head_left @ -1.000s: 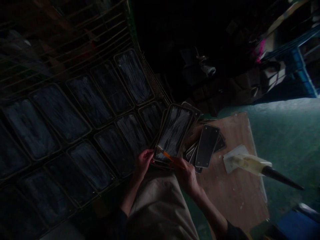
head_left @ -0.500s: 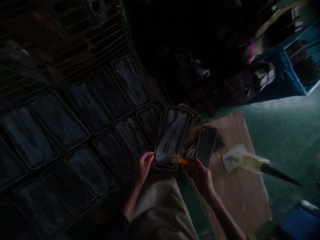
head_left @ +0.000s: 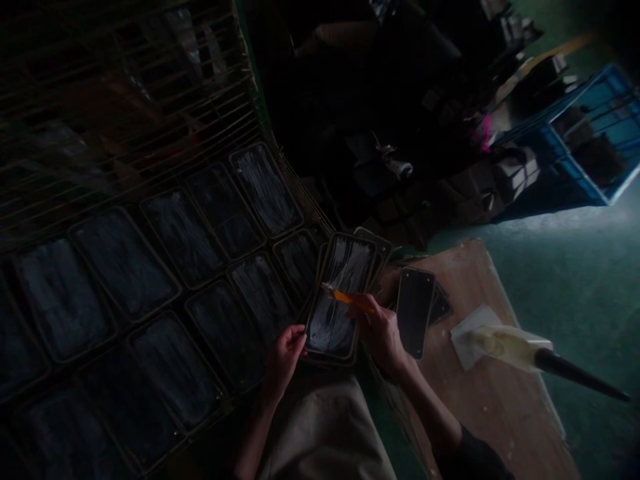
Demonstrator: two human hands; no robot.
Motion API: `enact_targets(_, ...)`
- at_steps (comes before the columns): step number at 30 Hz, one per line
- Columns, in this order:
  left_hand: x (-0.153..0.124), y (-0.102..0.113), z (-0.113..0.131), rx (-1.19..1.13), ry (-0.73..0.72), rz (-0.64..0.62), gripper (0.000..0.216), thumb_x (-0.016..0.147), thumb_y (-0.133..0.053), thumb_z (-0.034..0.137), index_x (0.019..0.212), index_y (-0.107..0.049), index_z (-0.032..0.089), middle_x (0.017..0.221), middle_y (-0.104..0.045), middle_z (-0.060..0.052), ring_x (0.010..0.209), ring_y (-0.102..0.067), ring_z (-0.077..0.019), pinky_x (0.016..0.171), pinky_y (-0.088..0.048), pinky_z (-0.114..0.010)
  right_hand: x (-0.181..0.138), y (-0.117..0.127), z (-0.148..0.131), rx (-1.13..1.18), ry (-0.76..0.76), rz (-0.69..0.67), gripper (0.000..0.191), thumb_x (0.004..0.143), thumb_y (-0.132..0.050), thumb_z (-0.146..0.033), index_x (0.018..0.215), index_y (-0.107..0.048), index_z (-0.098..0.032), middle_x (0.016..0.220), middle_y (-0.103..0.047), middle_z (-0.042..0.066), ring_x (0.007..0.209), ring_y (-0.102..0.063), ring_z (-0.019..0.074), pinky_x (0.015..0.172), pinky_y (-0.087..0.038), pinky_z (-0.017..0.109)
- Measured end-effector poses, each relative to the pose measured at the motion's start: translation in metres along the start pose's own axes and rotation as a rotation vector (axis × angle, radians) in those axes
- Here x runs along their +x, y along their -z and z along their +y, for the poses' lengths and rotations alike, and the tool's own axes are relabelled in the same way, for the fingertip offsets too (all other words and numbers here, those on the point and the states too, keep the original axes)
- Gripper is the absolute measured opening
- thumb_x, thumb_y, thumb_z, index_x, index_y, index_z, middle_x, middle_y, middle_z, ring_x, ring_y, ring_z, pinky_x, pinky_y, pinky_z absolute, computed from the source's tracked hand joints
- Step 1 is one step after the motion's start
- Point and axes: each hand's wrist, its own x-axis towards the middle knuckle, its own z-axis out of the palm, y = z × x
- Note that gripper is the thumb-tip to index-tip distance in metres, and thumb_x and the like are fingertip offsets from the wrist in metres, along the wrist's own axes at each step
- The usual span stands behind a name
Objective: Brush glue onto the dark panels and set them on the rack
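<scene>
A dark rectangular panel with rounded corners (head_left: pixel 340 283), streaked with a whitish coating, lies on top of a small stack of similar panels in front of my knees. My left hand (head_left: pixel 286 360) pinches its lower left corner between thumb and fingers. In my right hand (head_left: pixel 383 333) is a brush with an orange handle (head_left: pixel 345 297). Its bristle end is over the middle-left of the coated panel, seemingly touching it. Right of the stack, an uncoated dark panel (head_left: pixel 416 307) with small corner holes rests on others on a wooden board (head_left: pixel 480 400).
Rows of coated panels (head_left: pixel 125 260) cover the left side, beside a wire rack (head_left: pixel 200 133). A pale bottle with a long black nozzle (head_left: pixel 515 343) lies on the board over a white sheet. A blue crate (head_left: pixel 560 160) stands at the back right.
My right hand has moved the brush up and left, from the panel's lower right corner to its middle. My left hand keeps its hold. The whole view has shifted slightly.
</scene>
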Motion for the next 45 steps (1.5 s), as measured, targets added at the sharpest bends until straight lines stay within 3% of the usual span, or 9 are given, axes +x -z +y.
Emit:
enact_targets(9, -0.001, -0.004, 0.005, 0.073, 0.002, 0.016, 0.035, 0.071, -0.068, 0.04, 0.095, -0.065, 0.015, 0.081, -0.069, -0.004, 0.063, -0.064, -0.0154, 0.055, -0.054, -0.026, 0.066, 0.013, 0.039, 0.138, -0.039, 0.316, 0.024, 0.095, -0.046, -0.032, 0.114, -0.056, -0.019, 0.085, -0.07, 0.003, 0.077, -0.069, 0.0159, 0.07, -0.053, 0.026)
enact_targets(12, -0.002, -0.005, 0.009, 0.067, 0.003, 0.023, 0.034, 0.07, -0.069, 0.039, 0.094, -0.065, 0.015, 0.082, -0.069, -0.004, 0.067, -0.066, -0.0169, 0.055, -0.054, -0.026, 0.074, 0.018, 0.042, 0.099, -0.012, 0.332, 0.025, 0.096, -0.044, -0.031, 0.115, -0.056, -0.02, 0.087, -0.07, 0.002, 0.08, -0.069, 0.0156, 0.074, -0.053, 0.026)
enact_targets(18, -0.003, -0.005, 0.007, 0.067, 0.007, -0.004, 0.035, 0.073, -0.066, 0.04, 0.098, -0.063, 0.015, 0.085, -0.068, -0.004, 0.062, -0.064, -0.0149, 0.056, -0.056, -0.028, 0.024, 0.018, 0.035, -0.126, -0.011, 0.314, 0.026, 0.095, -0.044, -0.026, 0.117, -0.057, -0.021, 0.092, -0.07, 0.004, 0.08, -0.068, 0.0159, 0.073, -0.053, 0.027)
enact_targets(23, -0.003, -0.003, 0.005, -0.016, 0.032, -0.045, 0.04, 0.069, -0.07, 0.043, 0.096, -0.062, 0.014, 0.081, -0.065, -0.003, 0.064, -0.063, -0.0156, 0.055, -0.058, -0.03, -0.039, 0.022, 0.01, -0.062, -0.176, 0.201, 0.02, 0.094, -0.049, -0.028, 0.109, -0.06, -0.02, 0.078, -0.07, 0.001, 0.068, -0.067, 0.0141, 0.062, -0.052, 0.022)
enact_targets(26, -0.009, -0.001, 0.017, -0.073, 0.063, -0.121, 0.046, 0.067, -0.072, 0.044, 0.1, -0.06, 0.015, 0.085, -0.067, -0.004, 0.068, -0.064, -0.0162, 0.057, -0.058, -0.029, -0.062, 0.027, -0.003, 0.04, -0.344, 0.375, 0.023, 0.094, -0.051, -0.034, 0.107, -0.062, -0.019, 0.073, -0.07, 0.002, 0.064, -0.067, 0.0152, 0.053, -0.05, 0.021)
enact_targets(30, -0.017, 0.001, 0.04, -0.129, 0.153, -0.304, 0.055, 0.068, -0.072, 0.041, 0.113, -0.057, 0.015, 0.098, -0.069, -0.009, 0.08, -0.067, -0.0195, 0.064, -0.057, -0.03, -0.07, 0.028, -0.007, 0.143, -0.349, 0.653, 0.027, 0.092, -0.054, -0.034, 0.112, -0.06, -0.017, 0.078, -0.07, 0.004, 0.067, -0.067, 0.0167, 0.056, -0.052, 0.025)
enact_targets(36, -0.026, 0.005, 0.061, -0.246, 0.173, -0.49, 0.046, 0.07, -0.07, 0.034, 0.112, -0.061, 0.019, 0.101, -0.07, -0.006, 0.078, -0.066, -0.0187, 0.065, -0.055, -0.031, -0.079, 0.019, -0.008, 0.085, -0.281, 0.712, 0.028, 0.091, -0.055, -0.029, 0.118, -0.06, -0.02, 0.093, -0.071, 0.005, 0.08, -0.068, 0.0173, 0.067, -0.053, 0.029)
enact_targets(41, -0.033, 0.019, 0.088, -0.275, 0.03, -0.499, 0.044, 0.07, -0.071, 0.026, 0.113, -0.065, 0.021, 0.108, -0.069, -0.006, 0.102, -0.063, -0.0232, 0.087, -0.05, -0.034, -0.081, 0.012, -0.02, 0.122, -0.248, 0.82, 0.032, 0.089, -0.057, -0.029, 0.12, -0.06, -0.019, 0.095, -0.071, 0.006, 0.08, -0.068, 0.0188, 0.071, -0.054, 0.033)
enact_targets(45, -0.028, 0.044, 0.114, -0.237, -0.104, -0.518, 0.044, 0.07, -0.073, 0.035, 0.111, -0.067, 0.021, 0.103, -0.071, -0.006, 0.097, -0.063, -0.0238, 0.087, -0.049, -0.035, -0.078, 0.006, -0.035, 0.145, -0.256, 0.84, 0.036, 0.087, -0.06, -0.032, 0.12, -0.061, -0.019, 0.094, -0.071, 0.007, 0.082, -0.068, 0.0206, 0.071, -0.055, 0.034)
